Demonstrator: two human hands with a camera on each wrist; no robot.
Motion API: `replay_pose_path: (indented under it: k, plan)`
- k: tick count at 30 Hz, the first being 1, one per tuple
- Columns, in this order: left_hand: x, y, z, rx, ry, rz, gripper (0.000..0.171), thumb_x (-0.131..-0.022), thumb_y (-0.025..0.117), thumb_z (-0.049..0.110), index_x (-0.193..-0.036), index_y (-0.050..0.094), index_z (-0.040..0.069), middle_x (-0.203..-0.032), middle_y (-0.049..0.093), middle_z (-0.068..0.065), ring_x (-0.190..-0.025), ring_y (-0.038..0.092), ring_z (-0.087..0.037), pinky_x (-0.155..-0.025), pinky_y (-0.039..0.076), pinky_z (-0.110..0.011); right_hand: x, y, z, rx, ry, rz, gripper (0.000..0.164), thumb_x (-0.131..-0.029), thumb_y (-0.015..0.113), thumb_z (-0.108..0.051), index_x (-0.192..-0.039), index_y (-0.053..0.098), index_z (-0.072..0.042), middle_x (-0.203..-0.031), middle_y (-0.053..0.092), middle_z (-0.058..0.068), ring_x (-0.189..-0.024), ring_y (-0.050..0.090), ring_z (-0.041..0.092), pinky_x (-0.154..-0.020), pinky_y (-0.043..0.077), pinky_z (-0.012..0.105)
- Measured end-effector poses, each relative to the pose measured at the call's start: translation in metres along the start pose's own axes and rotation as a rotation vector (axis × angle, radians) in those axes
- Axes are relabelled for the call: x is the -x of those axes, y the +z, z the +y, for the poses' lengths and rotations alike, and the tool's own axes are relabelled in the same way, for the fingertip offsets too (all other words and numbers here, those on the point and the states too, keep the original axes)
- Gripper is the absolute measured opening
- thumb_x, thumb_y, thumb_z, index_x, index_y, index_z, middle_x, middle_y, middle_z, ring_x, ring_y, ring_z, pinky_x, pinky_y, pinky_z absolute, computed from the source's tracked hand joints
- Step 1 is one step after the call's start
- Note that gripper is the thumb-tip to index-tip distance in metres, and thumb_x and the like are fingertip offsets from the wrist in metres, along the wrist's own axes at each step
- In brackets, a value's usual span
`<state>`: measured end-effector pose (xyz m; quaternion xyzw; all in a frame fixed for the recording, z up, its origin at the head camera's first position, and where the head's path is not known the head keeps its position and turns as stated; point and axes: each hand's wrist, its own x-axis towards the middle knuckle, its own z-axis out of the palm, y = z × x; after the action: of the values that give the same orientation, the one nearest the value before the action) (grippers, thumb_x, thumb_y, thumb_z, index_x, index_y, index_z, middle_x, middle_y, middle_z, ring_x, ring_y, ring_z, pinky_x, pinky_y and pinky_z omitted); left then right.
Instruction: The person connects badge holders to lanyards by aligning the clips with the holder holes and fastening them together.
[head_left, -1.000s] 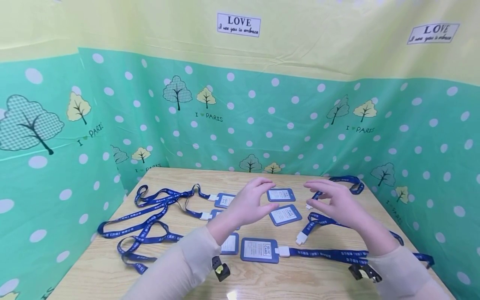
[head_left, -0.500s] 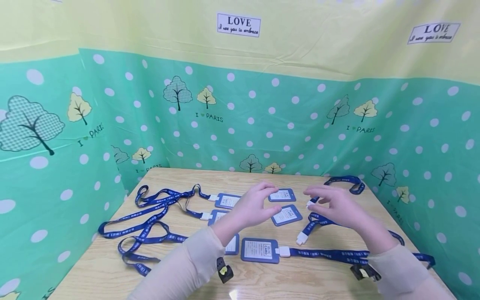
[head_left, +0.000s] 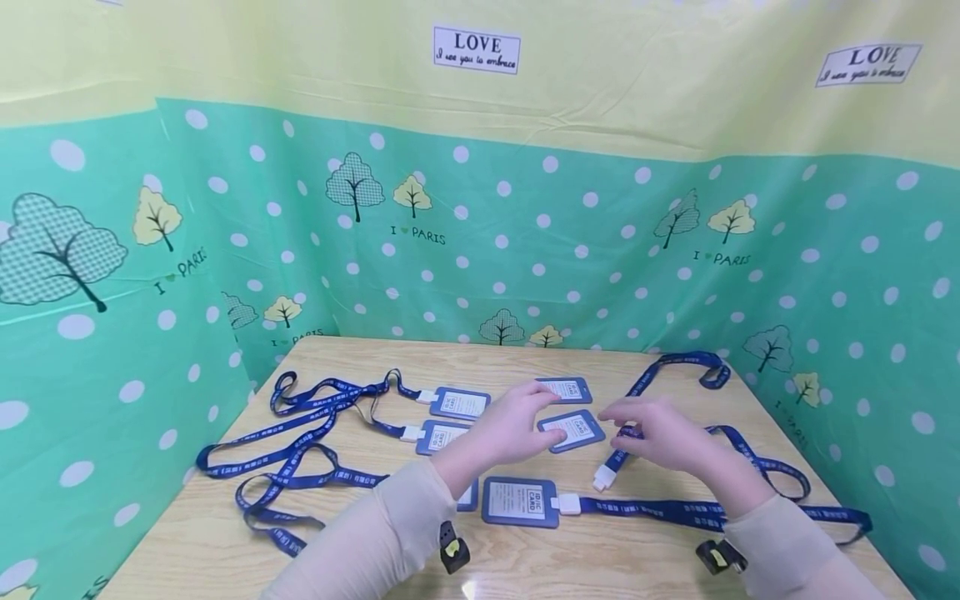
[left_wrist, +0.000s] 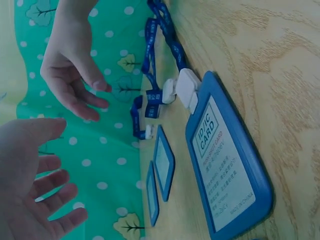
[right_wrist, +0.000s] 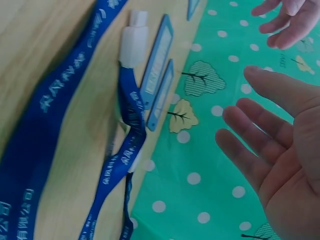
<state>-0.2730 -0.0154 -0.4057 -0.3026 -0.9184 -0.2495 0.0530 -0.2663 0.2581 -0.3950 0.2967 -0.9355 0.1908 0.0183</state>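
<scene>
your left hand point(head_left: 502, 429) and right hand point(head_left: 663, 435) hover, fingers loosely spread, gripping nothing; tilted badge point(head_left: 576, 431) between them, blue lanyard point(head_left: 617, 460) under the right, clipped badge point(head_left: 461, 403) left of the left, all on the desk point(head_left: 570, 567).

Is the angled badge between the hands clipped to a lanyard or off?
Off. The badge shows no clip attached in the left wrist view, and the white clip of a lanyard lies apart from it.
</scene>
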Motion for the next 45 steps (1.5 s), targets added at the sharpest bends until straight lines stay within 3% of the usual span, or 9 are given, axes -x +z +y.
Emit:
replay_pose_path:
  k: [8, 19, 24, 32, 45]
  plan:
    - [0.002, 0.008, 0.0, -0.053, -0.022, -0.09, 0.056, -0.093, 0.071, 0.048, -0.141, 0.062, 0.021, -0.143, 0.057, 0.001, -0.13, 0.054, -0.019, -0.106, 0.049, -0.038, -0.001, 0.011, 0.005, -0.004, 0.035, -0.114, 0.039, -0.089, 0.08, -0.013, -0.126, 0.072, -0.017, -0.113, 0.072, 0.0, -0.092, 0.068, 0.019, -0.077, 0.061, 0.039]
    - [0.007, 0.017, -0.001, -0.097, -0.02, -0.188, 0.052, -0.093, 0.07, 0.048, -0.137, 0.065, 0.021, -0.148, 0.054, -0.006, -0.135, 0.051, -0.024, -0.109, 0.046, -0.042, 0.002, 0.026, 0.01, -0.023, 0.051, -0.195, 0.037, -0.085, 0.081, -0.006, -0.121, 0.074, -0.013, -0.119, 0.07, 0.003, -0.096, 0.068, 0.02, -0.08, 0.061, 0.038]
    - [0.01, 0.02, -0.001, -0.073, -0.035, -0.221, 0.05, -0.093, 0.071, 0.046, -0.135, 0.066, 0.021, -0.149, 0.054, -0.006, -0.136, 0.05, -0.025, -0.109, 0.046, -0.044, 0.002, 0.03, 0.012, -0.035, 0.029, -0.209, 0.037, -0.085, 0.081, -0.005, -0.12, 0.074, -0.011, -0.116, 0.072, 0.002, -0.099, 0.069, 0.021, -0.083, 0.061, 0.041]
    - [0.013, 0.022, -0.001, -0.06, -0.038, -0.246, 0.047, -0.093, 0.072, 0.046, -0.133, 0.068, 0.021, -0.144, 0.057, 0.001, -0.133, 0.053, -0.02, -0.107, 0.048, -0.04, 0.002, 0.036, 0.013, -0.034, 0.035, -0.244, 0.033, -0.087, 0.079, -0.006, -0.119, 0.075, -0.014, -0.117, 0.071, -0.001, -0.107, 0.067, 0.024, -0.089, 0.058, 0.045]
    - [0.017, 0.027, -0.007, -0.048, -0.041, -0.257, 0.041, -0.092, 0.074, 0.044, -0.127, 0.072, 0.023, -0.139, 0.06, 0.005, -0.129, 0.055, -0.017, -0.104, 0.05, -0.037, 0.001, 0.046, 0.017, 0.024, -0.015, -0.242, 0.026, -0.088, 0.078, -0.007, -0.106, 0.079, -0.026, -0.107, 0.071, -0.013, -0.102, 0.066, 0.014, -0.088, 0.058, 0.043]
